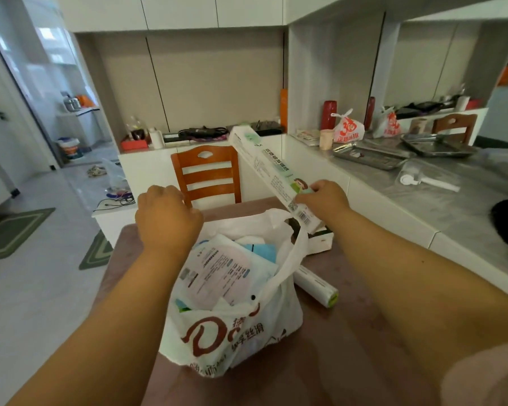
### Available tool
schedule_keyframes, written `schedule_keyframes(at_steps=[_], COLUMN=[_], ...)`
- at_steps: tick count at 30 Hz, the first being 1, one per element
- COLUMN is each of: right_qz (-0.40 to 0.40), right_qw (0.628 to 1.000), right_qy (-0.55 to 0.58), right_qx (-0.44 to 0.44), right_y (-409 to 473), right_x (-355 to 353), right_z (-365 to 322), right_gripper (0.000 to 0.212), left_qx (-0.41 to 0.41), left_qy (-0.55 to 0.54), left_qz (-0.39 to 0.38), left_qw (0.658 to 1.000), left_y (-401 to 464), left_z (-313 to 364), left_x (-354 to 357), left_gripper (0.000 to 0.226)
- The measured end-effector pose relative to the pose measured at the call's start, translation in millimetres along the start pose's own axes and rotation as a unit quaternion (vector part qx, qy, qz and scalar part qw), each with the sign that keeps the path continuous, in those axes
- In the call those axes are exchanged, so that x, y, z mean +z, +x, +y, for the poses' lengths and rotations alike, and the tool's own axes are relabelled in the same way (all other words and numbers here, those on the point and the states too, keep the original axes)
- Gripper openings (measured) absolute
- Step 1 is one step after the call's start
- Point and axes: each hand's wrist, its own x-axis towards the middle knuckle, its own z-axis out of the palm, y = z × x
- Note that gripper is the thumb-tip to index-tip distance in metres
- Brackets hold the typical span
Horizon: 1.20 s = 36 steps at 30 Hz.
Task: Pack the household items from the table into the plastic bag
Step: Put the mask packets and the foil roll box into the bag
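A white plastic bag [235, 332] with red lettering stands open on the brown table [349, 347]. Flat packets lie inside it, the top one a printed white packet [217, 268]. My left hand [167, 218] is closed on the bag's far left rim. My right hand [323, 199] holds a long white-and-green box [264, 162] by its near end, tilted up and away above the bag's right side. A white roll with a green end [317, 285] lies on the table right of the bag. A small white box [320, 241] sits behind the bag's handle.
A wooden chair [207, 174] stands at the table's far side. The grey counter [423, 200] on the right carries metal trays [373, 158], a red-printed bag [348, 128] and a white tool [428, 181]. Green mats [12, 232] lie on the floor at left.
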Motion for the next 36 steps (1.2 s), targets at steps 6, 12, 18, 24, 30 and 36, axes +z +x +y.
schedule_keyframes(at_steps=[6,12,18,24,30,36], right_qz=[-0.095,-0.232,-0.268,-0.273,-0.275,-0.265], right_qw=[0.978,0.936,0.907,0.907,0.954,0.95], right_qy=[0.183,0.258,0.322,0.319,0.102,-0.148], right_qx=[0.015,0.062,0.041,-0.024,-0.058,-0.077], right_y=[-38,-63,-70,-68,-52,-37], right_x=[34,81,106,122,105,72], right_z=[-54,-42,-43,-56,-8,28], right_gripper=[0.033,0.027,0.033,0.038,0.043,0.048], left_qx=[-0.181,-0.358,-0.38,-0.407,-0.44,-0.462], left_qy=[0.032,-0.414,-0.506,-0.532,-0.623,-0.675], left_qz=[-0.127,-0.151,-0.163,-0.154,-0.15,-0.136], left_qw=[0.975,0.823,0.757,0.726,0.629,0.559], left_y=[-2,4,5,5,11,7], left_z=[-46,-83,-84,-77,-95,-109], left_x=[-4,12,8,9,-1,-9], left_gripper=[0.038,0.016,0.017,0.022,0.036,0.049])
